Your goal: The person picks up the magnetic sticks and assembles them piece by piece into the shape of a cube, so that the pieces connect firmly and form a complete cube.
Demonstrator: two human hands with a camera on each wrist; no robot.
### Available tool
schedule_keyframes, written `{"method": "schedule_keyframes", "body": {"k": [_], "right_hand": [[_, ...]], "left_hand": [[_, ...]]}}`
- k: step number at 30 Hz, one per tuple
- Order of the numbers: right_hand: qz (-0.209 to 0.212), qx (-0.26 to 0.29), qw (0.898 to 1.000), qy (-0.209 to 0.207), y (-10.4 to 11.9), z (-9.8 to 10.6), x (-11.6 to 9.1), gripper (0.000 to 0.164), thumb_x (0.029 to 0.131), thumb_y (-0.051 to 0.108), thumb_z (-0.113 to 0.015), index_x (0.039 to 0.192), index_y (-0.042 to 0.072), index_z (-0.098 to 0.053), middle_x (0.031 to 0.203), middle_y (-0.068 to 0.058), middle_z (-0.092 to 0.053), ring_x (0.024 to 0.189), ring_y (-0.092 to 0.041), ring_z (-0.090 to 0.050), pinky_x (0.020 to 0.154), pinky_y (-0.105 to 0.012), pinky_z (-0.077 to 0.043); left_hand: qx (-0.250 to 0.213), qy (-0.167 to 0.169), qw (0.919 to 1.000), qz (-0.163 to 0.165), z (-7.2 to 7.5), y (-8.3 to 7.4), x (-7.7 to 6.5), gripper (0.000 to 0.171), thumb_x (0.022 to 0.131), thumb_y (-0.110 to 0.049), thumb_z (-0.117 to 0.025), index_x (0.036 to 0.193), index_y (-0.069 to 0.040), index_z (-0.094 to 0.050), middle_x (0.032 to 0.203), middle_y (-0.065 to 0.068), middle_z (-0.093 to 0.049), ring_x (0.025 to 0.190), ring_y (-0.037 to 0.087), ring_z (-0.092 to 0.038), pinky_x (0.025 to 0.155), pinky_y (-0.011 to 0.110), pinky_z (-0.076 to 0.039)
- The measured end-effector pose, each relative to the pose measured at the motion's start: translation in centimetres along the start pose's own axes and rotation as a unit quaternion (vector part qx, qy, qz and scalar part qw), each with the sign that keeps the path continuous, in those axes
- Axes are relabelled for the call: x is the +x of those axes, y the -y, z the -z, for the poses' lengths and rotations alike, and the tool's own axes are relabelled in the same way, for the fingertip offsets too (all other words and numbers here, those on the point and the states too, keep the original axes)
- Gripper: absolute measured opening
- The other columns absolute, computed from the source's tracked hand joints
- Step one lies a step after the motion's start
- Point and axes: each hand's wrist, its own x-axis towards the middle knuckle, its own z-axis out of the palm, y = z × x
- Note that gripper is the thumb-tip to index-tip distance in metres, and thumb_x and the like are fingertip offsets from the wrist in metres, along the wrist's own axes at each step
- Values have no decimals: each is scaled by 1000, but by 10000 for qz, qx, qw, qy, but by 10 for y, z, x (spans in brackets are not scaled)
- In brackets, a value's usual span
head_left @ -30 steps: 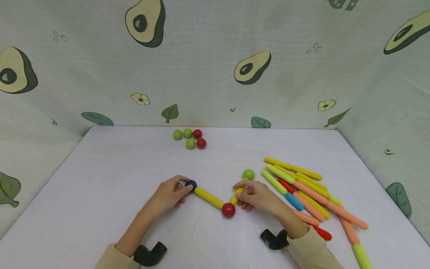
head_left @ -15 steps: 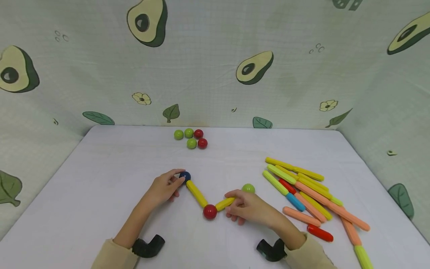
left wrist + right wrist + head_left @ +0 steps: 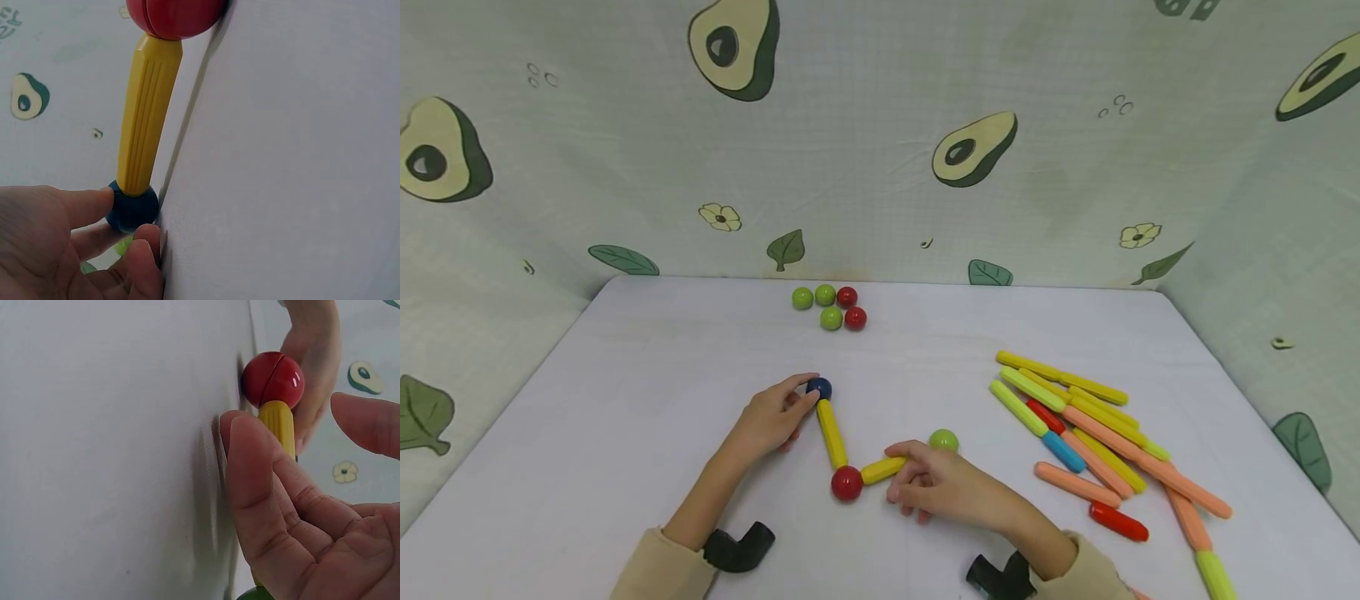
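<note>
Left hand (image 3: 770,421) pinches glossy navy ball (image 3: 823,388); relaxed right hand (image 3: 942,483) touches joined yellow rods (image 3: 832,434); loose red and green balls (image 3: 831,318) remain.

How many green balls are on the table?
4. Three sit at the back: the leftmost ball, the ball right of it, and the nearer ball. The fourth ball is just behind the right hand.
</note>
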Motion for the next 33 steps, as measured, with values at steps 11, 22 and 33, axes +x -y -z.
{"method": "schedule_keyframes", "body": {"k": [11,22,33], "right_hand": [[-3,-94,10000,31,9,9,-6,47,93,15,-55,134,-2,-41,95,-11,-65,77,-21,-61,64,-28,-54],[-471,-2128,9494,-2262,14,70,-35,34,92,24,-59,119,4,-57,93,-8,-65,77,-18,-59,64,-26,-51],[-1413,-3667,8805,-2651,3,93,-42,36,89,19,-61,116,-5,-59,93,-11,-62,81,-22,-52,73,-38,-47]], "left_hand": [[72,12,10000,16,-1,2,0,41,95,-31,-52,135,-19,-47,75,6,-52,46,15,-46,46,21,-41],[104,45,9999,17,0,3,2,42,95,-32,-51,135,-20,-46,75,6,-51,46,16,-46,46,21,-41],[33,107,9999,67,1,3,2,41,95,-31,-51,135,-20,-46,75,6,-51,46,16,-46,46,21,-42]]}}
